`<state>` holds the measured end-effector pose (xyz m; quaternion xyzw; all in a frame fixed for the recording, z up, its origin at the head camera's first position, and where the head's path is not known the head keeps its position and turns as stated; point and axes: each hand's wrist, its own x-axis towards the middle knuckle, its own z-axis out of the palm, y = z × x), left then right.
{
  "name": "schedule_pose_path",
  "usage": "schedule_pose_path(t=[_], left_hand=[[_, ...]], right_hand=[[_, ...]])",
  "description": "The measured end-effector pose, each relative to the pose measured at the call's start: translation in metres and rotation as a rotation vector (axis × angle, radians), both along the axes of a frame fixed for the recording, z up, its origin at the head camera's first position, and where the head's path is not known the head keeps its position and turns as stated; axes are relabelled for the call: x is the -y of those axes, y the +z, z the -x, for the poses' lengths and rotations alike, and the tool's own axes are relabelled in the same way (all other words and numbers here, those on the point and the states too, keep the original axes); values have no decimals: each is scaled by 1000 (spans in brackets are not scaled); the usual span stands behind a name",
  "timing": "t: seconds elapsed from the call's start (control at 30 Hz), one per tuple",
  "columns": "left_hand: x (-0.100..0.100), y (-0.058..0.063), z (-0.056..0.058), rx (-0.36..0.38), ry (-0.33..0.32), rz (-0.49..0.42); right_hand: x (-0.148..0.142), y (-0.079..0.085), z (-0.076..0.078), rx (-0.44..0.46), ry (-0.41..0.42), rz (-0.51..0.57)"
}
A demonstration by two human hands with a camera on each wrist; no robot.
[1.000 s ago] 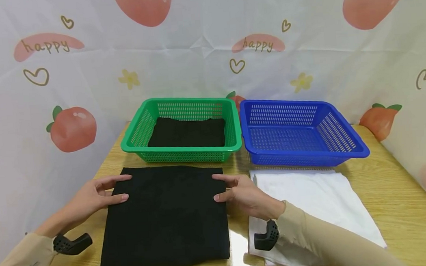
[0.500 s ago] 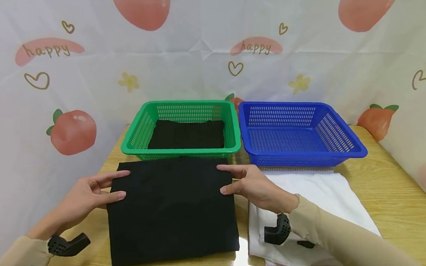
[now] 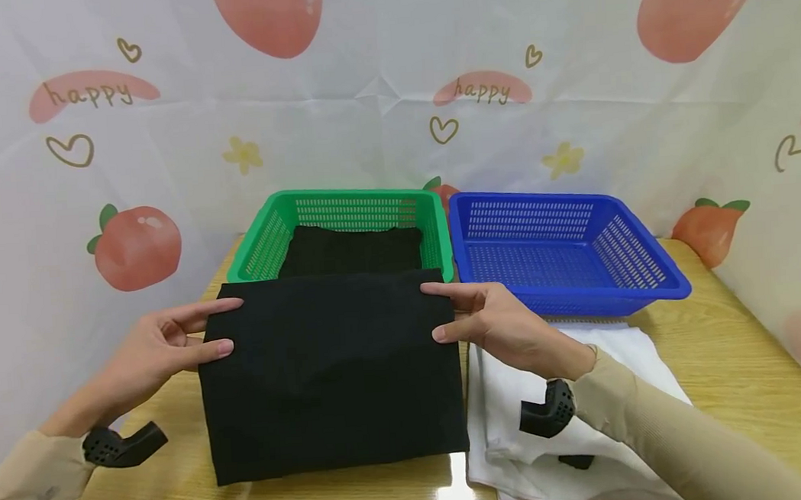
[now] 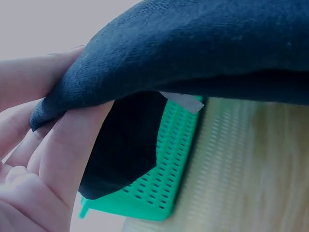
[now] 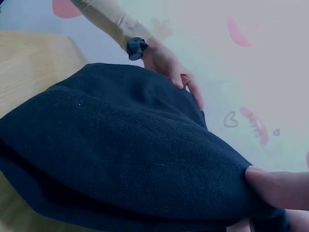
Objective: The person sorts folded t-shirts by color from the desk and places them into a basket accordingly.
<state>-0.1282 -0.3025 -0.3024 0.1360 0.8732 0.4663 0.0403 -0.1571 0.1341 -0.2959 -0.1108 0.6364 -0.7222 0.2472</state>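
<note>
A folded black cloth [image 3: 332, 376] hangs between both hands, raised off the table along its near edge. My left hand [image 3: 155, 349] grips its left side near the far corner, thumb on top and other fingers underneath. On the opposite side my right hand [image 3: 501, 324] pinches the cloth the same way. In the left wrist view the cloth [image 4: 193, 48] bends over the fingers, its layers showing. The right wrist view shows the cloth [image 5: 135, 150] sagging between the two hands. Just beyond its far edge stands a green basket [image 3: 352, 193], with another black cloth [image 3: 352, 251] lying inside.
To the right of the green basket is a blue basket [image 3: 651, 292]. White folded cloth [image 3: 628, 366] lies in front of it, partly under my right forearm, with a small black patch [image 3: 576, 461] on it. A printed curtain [image 3: 380, 144] rises behind the wooden table [image 3: 760, 388].
Both hands have lifted the black cloth off the table and carried it forward toward the green basket. It now overlaps that basket's front rim. The right hand has also shifted a little right.
</note>
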Motion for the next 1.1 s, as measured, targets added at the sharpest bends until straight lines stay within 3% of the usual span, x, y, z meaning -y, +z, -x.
schedule_pose_path(t=[0.1, 0.33, 0.57, 0.7, 0.9, 1.0, 1.1], left_hand=[[-3, 8, 3, -18, 5, -38], [-10, 21, 26, -26, 61, 34], [-25, 21, 57, -69, 41, -155], [-31, 27, 76, -91, -18, -267], [-34, 36, 109, -6, -163, -381], [-37, 37, 125, 44, -185, -378], [-41, 38, 139, 61, -164, -315]], right_hand=[[-3, 5, 5, -19, -2, -1], [-6, 14, 31, -74, -46, -19], [-13, 24, 66, -96, -41, 23], [-15, 34, 87, -122, -41, 31], [-15, 41, 118, -169, -37, -22], [-12, 39, 131, -190, -17, -18], [-8, 36, 141, -195, 0, -4]])
